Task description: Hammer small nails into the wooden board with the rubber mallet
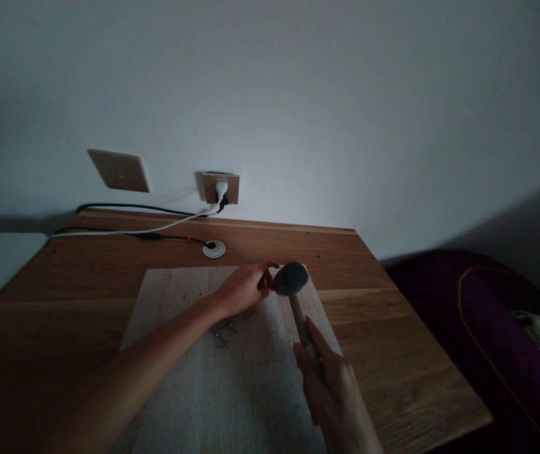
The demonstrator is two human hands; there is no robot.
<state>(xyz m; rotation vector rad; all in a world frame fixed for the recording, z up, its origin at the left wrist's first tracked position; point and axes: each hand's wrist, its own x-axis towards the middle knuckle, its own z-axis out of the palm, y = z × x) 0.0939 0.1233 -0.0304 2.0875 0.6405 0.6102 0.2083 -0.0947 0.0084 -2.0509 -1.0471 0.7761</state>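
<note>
as the right hand (pixel 334 388) grips one hammer (pixel 300 320) over one board (pixel 255 391), the left hand (pixel 245 288) reaches forward, fingers bent near the hammerhead (pixel 291 278), hold unclear; nails (pixel 222 340), too clustered to count, lie nearby.

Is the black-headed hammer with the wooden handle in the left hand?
No, the right hand grips the black-headed hammer by its wooden handle, and the left hand is off it.
</note>
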